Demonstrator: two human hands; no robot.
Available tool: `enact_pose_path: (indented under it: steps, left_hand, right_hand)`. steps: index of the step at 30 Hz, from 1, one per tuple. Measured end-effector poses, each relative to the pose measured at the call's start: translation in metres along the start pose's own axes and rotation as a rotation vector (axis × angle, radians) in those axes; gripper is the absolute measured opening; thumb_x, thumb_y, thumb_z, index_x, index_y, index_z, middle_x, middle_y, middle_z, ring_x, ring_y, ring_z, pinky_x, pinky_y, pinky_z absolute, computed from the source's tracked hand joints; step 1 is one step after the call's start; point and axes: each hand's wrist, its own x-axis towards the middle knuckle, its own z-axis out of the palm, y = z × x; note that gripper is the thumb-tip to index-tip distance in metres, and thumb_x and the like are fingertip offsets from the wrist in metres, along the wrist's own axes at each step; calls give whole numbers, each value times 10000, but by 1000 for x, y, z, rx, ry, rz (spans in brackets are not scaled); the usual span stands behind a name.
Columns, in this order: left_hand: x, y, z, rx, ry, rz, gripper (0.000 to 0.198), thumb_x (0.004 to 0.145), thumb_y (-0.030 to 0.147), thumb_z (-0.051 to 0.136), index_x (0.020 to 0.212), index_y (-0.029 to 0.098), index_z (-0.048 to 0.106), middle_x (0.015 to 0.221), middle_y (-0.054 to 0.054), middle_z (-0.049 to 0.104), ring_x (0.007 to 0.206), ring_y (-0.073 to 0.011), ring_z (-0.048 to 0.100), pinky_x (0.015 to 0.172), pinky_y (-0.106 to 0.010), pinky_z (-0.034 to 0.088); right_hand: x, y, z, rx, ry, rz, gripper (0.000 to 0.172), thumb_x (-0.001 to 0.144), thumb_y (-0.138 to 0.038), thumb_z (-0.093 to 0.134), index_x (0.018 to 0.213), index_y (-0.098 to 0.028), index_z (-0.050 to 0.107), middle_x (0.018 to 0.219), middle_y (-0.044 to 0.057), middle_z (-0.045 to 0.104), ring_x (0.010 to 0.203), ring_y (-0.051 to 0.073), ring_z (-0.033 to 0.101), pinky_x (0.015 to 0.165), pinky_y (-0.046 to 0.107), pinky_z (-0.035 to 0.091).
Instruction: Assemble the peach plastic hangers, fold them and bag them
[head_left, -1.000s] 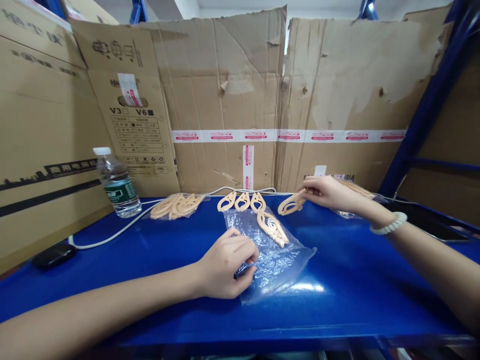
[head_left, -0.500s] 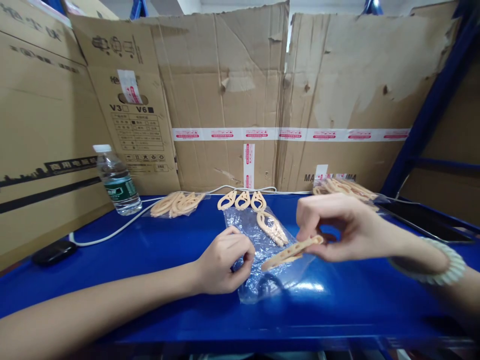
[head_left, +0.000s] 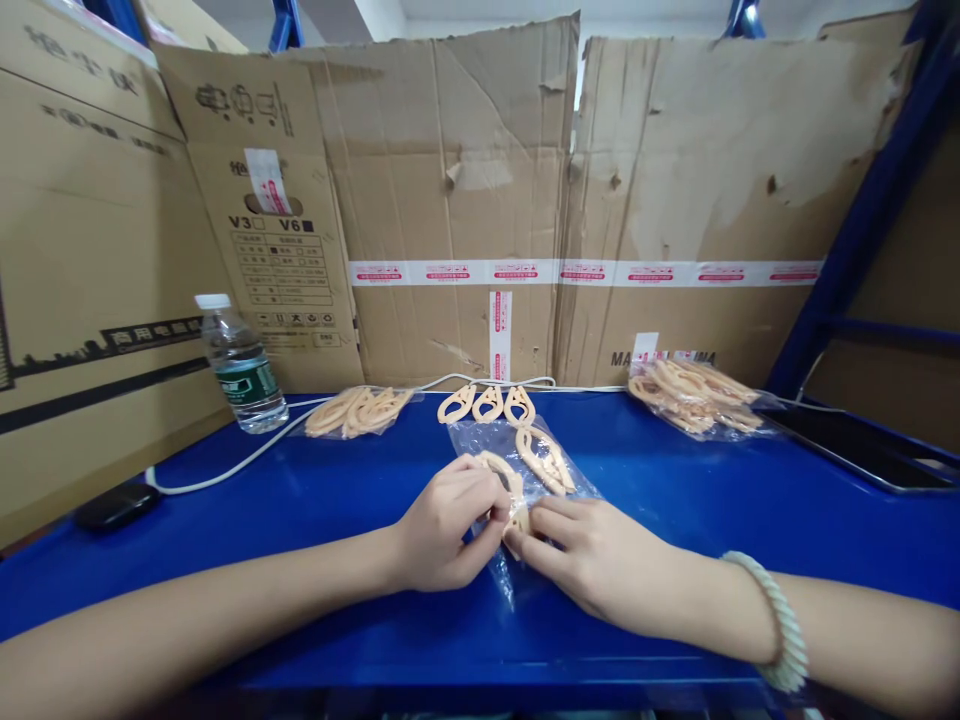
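My right hand [head_left: 589, 555] pinches the lower end of a beige folding clothes hanger [head_left: 516, 485], low over the table's middle. My left hand [head_left: 457, 520] is curled closed right beside that hanger, at the left edge of a clear plastic bag [head_left: 577, 478]; its fingertips seem to grip the film, though they are partly hidden. The held hanger overlaps the bag, and I cannot tell how far it is inside. Another folded hanger [head_left: 546, 460] lies at the bag's upper part. Behind it, three folded hangers [head_left: 487, 404] lie in a row.
Bagged hangers lie at the back left [head_left: 360, 411] and back right [head_left: 694, 395]. A water bottle [head_left: 244, 375], a white cable [head_left: 225, 478] and a black device [head_left: 118, 506] are on the left. A dark tablet-like slab [head_left: 862, 450] lies right. Cardboard [head_left: 450, 200] walls the blue table [head_left: 337, 640].
My right hand has moved left and down, bringing the hanger from above the bag's right side to beside my left hand. The left hand has barely moved.
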Motion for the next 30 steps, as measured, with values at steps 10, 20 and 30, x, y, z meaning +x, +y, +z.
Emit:
enact_pose_path:
  steps: [10,20,30]
  left_hand:
    - [-1,-2,2,56,-19,12,160,807,51,463,809,206,426,669,5,567,596,-146,494,657,-320,393]
    - [0,0,1,84,-27,50,155,817,57,437,809,210,421,680,-8,579,611,-153,500,656,-319,399]
    - [2,4,1,62,-56,99,143,828,60,427,806,199,455,684,-22,593,631,-162,528,669,-322,422]
  right_hand:
    - [0,-10,-10,189,-167,160,402,955,-270,400,1316,-121,494,1114,177,584,1013,299,544,883,448,485]
    - [1,-6,-13,365,-191,211,473,950,-422,442,1341,-159,485,1256,180,544,1177,326,489,1039,519,375]
    - [1,2,-6,413,-211,229,686,945,-533,436,1496,-145,303,1529,230,292,1432,360,200,1147,572,191]
